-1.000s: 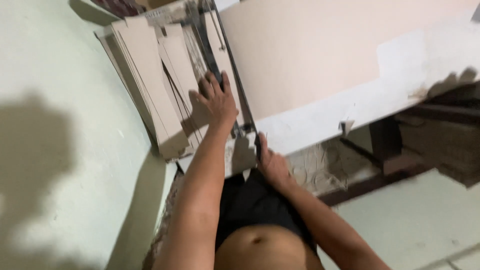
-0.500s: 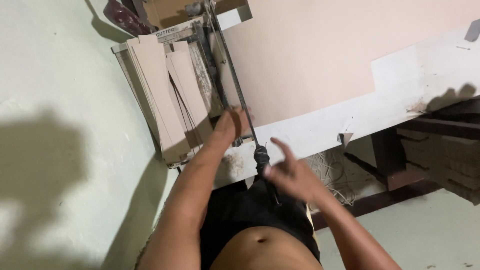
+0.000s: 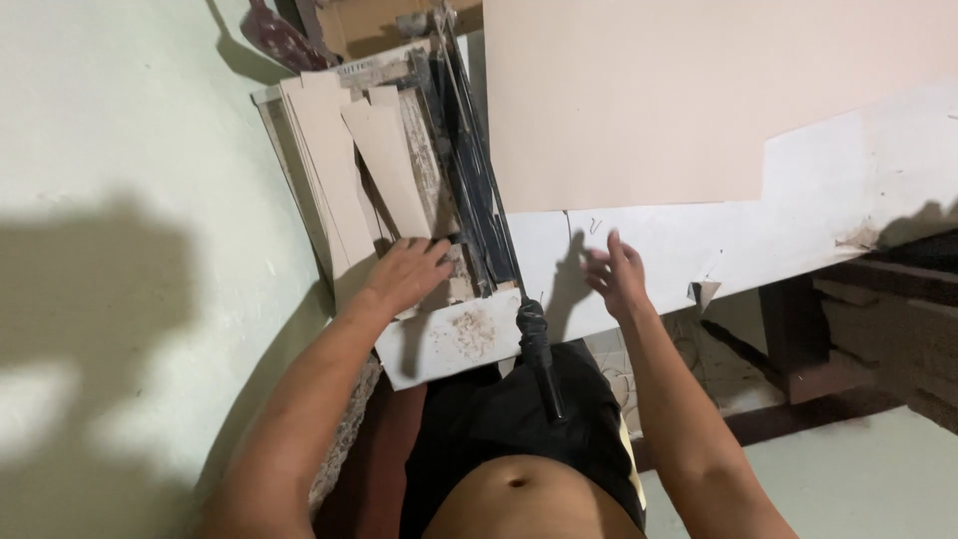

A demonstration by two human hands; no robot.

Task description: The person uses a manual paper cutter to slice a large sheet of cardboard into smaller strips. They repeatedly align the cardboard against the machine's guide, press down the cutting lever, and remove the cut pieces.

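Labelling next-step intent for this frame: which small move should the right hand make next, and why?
Probably lower the right hand onto the big tan sheet near its lower edge. It hovers open over the white tabletop, touching nothing, while the left hand rests on the cut strips beside the cutter's black lever handle.

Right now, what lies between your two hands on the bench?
In the head view, the cutter's dark blade arm and its black handle run between the left hand, resting on the cardboard strips, and the open right hand above the white bench.
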